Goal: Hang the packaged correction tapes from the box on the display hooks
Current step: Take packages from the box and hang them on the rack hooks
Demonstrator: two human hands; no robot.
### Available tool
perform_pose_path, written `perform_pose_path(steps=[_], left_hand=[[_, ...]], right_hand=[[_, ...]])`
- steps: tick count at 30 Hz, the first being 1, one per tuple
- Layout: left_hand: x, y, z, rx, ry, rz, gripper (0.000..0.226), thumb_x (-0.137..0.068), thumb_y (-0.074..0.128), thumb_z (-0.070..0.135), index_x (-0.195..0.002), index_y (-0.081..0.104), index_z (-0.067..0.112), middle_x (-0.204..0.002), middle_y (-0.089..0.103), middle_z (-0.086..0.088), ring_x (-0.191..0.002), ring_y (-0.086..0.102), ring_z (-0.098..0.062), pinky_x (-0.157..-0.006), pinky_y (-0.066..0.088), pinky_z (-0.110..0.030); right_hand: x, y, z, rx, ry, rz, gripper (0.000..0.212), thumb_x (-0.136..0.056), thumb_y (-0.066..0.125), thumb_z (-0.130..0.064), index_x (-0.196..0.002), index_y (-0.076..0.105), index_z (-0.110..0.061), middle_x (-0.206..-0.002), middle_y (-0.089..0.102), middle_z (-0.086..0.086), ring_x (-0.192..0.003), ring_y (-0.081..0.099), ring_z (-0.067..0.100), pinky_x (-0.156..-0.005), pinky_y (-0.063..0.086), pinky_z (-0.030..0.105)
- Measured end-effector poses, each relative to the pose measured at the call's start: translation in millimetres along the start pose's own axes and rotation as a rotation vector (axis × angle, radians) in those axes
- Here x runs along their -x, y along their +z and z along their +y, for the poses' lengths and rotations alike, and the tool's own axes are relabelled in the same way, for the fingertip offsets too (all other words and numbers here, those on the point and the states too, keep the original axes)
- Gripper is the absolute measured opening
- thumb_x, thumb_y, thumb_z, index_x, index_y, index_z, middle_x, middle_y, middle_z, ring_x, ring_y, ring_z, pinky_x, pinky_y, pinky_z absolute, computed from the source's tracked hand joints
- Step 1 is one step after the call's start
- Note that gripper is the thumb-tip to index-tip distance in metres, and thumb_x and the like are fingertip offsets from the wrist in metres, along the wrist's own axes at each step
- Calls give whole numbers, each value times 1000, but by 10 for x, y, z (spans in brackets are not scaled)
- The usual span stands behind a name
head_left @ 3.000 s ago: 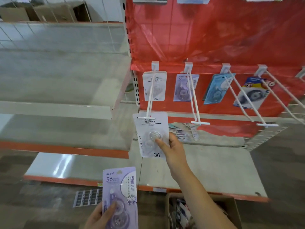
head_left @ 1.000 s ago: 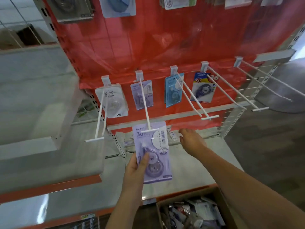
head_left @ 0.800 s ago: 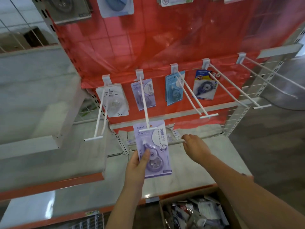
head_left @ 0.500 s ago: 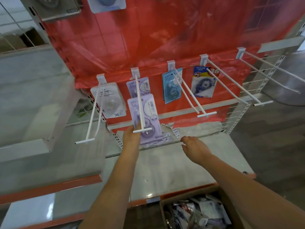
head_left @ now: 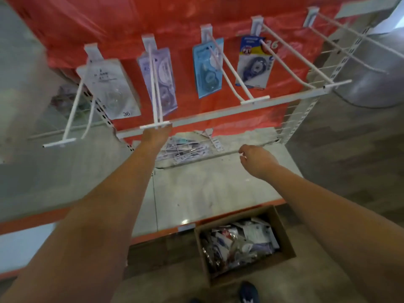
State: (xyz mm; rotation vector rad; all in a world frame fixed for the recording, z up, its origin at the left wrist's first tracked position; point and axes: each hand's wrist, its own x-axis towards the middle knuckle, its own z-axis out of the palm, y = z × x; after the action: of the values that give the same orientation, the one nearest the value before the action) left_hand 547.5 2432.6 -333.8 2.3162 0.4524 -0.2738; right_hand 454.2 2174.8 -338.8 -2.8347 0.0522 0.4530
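Hook bar (head_left: 154,125) over left hand (head_left: 155,135)

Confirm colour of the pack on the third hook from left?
Light blue pack, against the red backing; head view, the only one.

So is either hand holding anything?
Right hand holds nothing. Left hand's fingers are hidden under the hook's crossbar, so it cannot be told.
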Motion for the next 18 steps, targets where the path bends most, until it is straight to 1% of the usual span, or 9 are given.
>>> perform_pose_path(steps=[2,4,7,11,13,15,18], left_hand=[[219,156,-84,-181,44,-33,39,-96,50,35,-120,60,6,-122,62,-18,-113,57,-34,-93,43,-36],[460,417,-276,-286,85,-105,38,-96,48,35,-121,59,9,-124,61,-14,-115,56,-32,-92,42,-33],[795,880,-567,-319,147,-210,36,-96,50,36,-123,56,13,-127,59,-8,-116,54,-28,-92,41,-30],[1243,1526,-988,-480,201,-385,35,-97,48,36,-125,55,16,-130,56,-9,-119,50,-27,-95,40,-33],[1425,1863,-1224,-533,188,-460,33,-97,48,36,-123,56,17,-128,57,-8,-118,51,-26,-94,40,-33],[1561,2199,-1452,-575,169,-509,31,-97,48,35,-121,57,18,-126,59,-7,-117,53,-25,-94,41,-33],[1684,2701,-1785,-568,140,-580,29,-98,48,31,-120,59,16,-121,63,-5,-110,58,-21,-90,44,-31]], right_hand=[[10,33,84,17,13,-16,33,-99,39,-21,-128,50,-8,-128,56,14,-117,52,32,-94,46,40],[32,133,220,34,10,-45,34,-100,39,-22,-130,48,-9,-131,54,14,-119,51,32,-96,45,40],[131,426,498,53,27,-142,37,-100,38,-24,-133,46,-10,-136,50,13,-123,47,31,-98,42,38],[385,1025,915,105,31,-345,36,-100,38,-23,-132,45,-9,-136,49,14,-124,46,31,-101,40,38],[546,1349,1132,130,16,-437,34,-99,39,-22,-128,47,-7,-133,51,16,-120,49,32,-98,43,39],[686,1676,1352,166,5,-487,33,-99,39,-20,-126,49,-5,-129,54,17,-116,53,33,-94,45,38],[802,2217,1691,148,27,-551,32,-99,40,-19,-126,52,-7,-123,57,17,-113,55,34,-91,44,37]])
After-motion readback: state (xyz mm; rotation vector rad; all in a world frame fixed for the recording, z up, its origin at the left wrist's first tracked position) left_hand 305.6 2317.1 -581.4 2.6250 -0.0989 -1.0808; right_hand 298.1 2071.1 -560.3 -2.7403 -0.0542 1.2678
